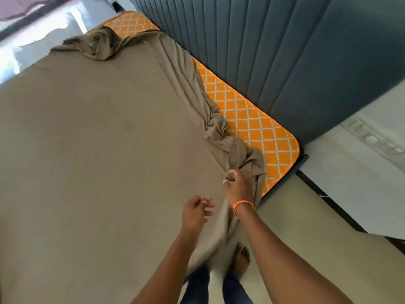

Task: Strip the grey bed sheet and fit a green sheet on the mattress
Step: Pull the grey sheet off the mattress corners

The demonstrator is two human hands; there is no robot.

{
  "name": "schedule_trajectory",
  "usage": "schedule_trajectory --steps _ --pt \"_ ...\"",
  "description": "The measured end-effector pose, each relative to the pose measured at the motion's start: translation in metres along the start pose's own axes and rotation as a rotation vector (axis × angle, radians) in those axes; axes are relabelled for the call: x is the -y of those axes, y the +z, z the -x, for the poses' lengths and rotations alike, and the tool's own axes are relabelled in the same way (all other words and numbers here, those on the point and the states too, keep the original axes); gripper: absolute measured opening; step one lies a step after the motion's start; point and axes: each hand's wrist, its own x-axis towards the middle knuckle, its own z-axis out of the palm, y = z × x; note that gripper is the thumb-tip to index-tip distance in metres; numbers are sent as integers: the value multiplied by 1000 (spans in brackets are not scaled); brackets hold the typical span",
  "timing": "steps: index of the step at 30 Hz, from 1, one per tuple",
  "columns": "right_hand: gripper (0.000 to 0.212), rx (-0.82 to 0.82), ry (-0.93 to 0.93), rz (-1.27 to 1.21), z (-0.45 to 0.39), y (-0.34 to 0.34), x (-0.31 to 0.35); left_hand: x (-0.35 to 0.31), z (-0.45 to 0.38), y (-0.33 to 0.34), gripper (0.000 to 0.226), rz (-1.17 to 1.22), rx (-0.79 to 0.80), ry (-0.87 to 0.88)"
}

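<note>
Bed seen from above, person standing at its near corner, at about 6 o'clock in the frame.

Grey sheet (98,150) covers most of the mattress (252,119); it reads grey-brown in this light. Along the headboard side it is pulled off and bunched into a ridge of folds running from 11 o'clock down to 4 o'clock. Beside that ridge a strip of the mattress shows, orange with a white diamond lattice. A second bare patch shows at the far corner, 11 o'clock.

Right hand (237,186): fingers curled round a gathered fold of the grey sheet at the near headboard corner, gripping it. Orange braided wristband (243,205) on that wrist. Sheet hangs from the grip down over the bed edge.

Left hand (196,210): just beside the right, at its 8 o'clock, fingers loosely spread, holding nothing; whether it touches the sheet, cannot tell.

Blue-grey padded headboard (274,51), vertical channels, runs from 12 to 3 o'clock. Pale floor (328,249) at 4 to 5 o'clock. One bare foot (242,258) on it below the right forearm.

Wall switch plate (374,137) at 3 o'clock.
</note>
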Motion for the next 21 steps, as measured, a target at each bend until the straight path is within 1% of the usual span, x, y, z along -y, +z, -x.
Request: schedule_trajectory --steps 2,3,4,5,6,7,8,9,10,12,13,14,16,17,18,19,20,21 --pt "57 -37 -10 163 -32 23 -14 12 -24 0 30 8 -13 -28" --pt "58 -38 -16 247 -45 33 -20 17 -34 -1 30 8 -12 -42" --pt "51 -49 -18 308 -52 44 -25 22 -43 -4 29 1 -12 -55" --pt "37 -76 -31 345 -55 52 -28 26 -50 -6 29 -6 -12 -62" --pt "22 -123 -69 366 -54 61 -30 30 -59 -10 29 -5 -15 -64" --pt "13 -165 -132 376 -51 71 -30 33 -67 -14 28 -1 -22 -62" --pt "11 -179 -197 397 -44 81 -32 35 -75 -18 28 7 -30 -65" --pt "12 -141 -228 413 -35 91 -36 38 -83 -23 29 16 -42 -70" --pt "16 -22 -219 407 -22 98 -37 39 -90 -27 29 28 -58 -64" --pt "26 350 -143 394 11 117 -43 44 -101 -38 28 66 -80 -65" --pt "27 531 -120 397 29 127 -47 46 -105 -43 27 85 -86 -76" --pt "26 638 -122 401 47 134 -50 47 -108 -50 27 102 -85 -93" --pt "23 714 -77 336 69 144 -46 48 -115 -63 26 107 -73 -118" --pt "22 723 -21 243 71 147 -39 47 -119 -72 26 117 -73 -120" --pt "26 699 19 153 68 152 -31 46 -123 -81 26 128 -79 -108" --pt "34 644 79 93 60 155 -23 43 -128 -90 26 132 -90 -89" --pt "43 552 76 83 47 158 -18 41 -134 -96 26 128 -103 -69" --pt "51 433 15 135 32 161 -8 39 -142 -104 26 124 -121 -56"
